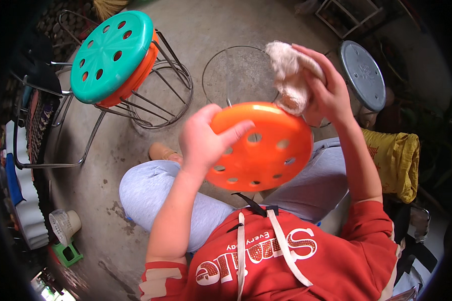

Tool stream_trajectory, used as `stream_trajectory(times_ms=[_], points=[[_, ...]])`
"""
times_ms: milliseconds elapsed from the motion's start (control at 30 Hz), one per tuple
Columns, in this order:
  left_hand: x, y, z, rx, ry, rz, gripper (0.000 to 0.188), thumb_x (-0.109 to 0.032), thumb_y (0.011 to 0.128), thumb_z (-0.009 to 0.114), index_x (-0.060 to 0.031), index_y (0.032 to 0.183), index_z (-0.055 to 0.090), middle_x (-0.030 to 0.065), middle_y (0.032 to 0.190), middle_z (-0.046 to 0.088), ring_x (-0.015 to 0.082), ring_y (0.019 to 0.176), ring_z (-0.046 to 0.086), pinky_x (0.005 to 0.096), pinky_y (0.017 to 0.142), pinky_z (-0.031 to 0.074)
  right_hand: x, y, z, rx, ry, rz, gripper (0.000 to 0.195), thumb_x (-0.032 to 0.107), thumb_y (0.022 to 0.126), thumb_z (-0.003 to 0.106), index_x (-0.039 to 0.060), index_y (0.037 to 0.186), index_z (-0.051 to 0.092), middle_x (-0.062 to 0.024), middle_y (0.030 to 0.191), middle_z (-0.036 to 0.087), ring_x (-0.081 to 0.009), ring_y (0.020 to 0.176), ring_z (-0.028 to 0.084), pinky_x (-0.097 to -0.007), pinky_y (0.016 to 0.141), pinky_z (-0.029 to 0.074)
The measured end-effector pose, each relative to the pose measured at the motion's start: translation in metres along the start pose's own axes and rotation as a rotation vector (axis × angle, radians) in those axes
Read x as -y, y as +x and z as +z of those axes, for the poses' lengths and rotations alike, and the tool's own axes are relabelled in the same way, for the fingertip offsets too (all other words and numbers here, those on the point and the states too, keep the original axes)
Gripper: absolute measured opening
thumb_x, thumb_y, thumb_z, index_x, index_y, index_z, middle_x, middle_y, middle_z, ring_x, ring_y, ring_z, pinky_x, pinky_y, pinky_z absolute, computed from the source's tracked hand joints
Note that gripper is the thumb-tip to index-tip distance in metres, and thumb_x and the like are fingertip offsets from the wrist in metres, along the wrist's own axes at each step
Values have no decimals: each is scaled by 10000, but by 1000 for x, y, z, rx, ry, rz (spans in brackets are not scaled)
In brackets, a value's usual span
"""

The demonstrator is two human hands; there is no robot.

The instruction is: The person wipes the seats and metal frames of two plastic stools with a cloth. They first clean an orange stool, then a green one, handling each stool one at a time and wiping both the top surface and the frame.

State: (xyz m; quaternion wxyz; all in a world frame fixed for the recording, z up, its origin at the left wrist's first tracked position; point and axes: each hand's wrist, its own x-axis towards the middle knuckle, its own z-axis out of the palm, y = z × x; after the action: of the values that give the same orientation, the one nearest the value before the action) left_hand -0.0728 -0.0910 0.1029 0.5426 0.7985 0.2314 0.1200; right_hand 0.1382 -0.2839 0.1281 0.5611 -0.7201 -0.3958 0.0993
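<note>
An orange plastic stool seat (263,154) with round holes is tilted in front of my lap, on a stool with a thin metal ring base (229,47). My left hand (211,137) grips the seat's left edge, its thumb over the top face. My right hand (324,81) holds a pale, stained cloth (292,75) at the seat's upper right rim. The cloth hides part of that rim, and some of the fingers are hidden behind it.
At upper left a teal-green stool seat (111,56) sits on orange ones over dark metal legs. A grey round stool (362,75) stands at right, above a yellow sack (395,161). A metal chair frame (52,165) and a small green stool (67,254) are at left.
</note>
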Motion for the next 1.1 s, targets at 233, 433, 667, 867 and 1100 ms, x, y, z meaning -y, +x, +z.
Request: stream_trajectory(times_ms=[233,433,667,867,1100], points=[[10,54,-2,-78,-203,65,359,-352,938,784,-1,989,727,84,827,727,143,738,663,309,705,528,6,-58,64,-293,-956,-624,418,100,762,716,187,1168,762,-23,1228,669,-260,1039,617,-378,863,545],[20,88,-6,-139,-75,59,485,-474,981,711,10,952,697,80,819,722,152,743,653,339,710,527,-6,-86,70,217,-800,-944,405,172,739,739,167,1144,728,-28,1244,609,-211,958,630,-346,676,501],[34,119,-4,-149,-177,78,536,-518,1001,675,0,868,644,54,759,668,142,704,598,345,685,514,-75,14,-22,-416,-392,-124,498,157,918,693,139,1407,602,-109,1236,674,-256,1167,654,-369,1015,519],[28,115,-5,-84,-433,-11,453,-437,1017,697,-12,867,642,29,789,666,101,727,600,294,655,514,-61,7,-42,-104,309,429,587,302,957,742,-37,1400,558,-113,1316,669,-190,1199,642,-350,1061,486],[24,115,3,-41,-927,-217,473,-382,1051,645,61,1216,637,153,1153,726,231,982,731,381,844,624,-94,50,-81,-154,867,175,486,198,1037,591,-1,1472,507,-139,1338,681,-231,1133,711,-365,975,587]])
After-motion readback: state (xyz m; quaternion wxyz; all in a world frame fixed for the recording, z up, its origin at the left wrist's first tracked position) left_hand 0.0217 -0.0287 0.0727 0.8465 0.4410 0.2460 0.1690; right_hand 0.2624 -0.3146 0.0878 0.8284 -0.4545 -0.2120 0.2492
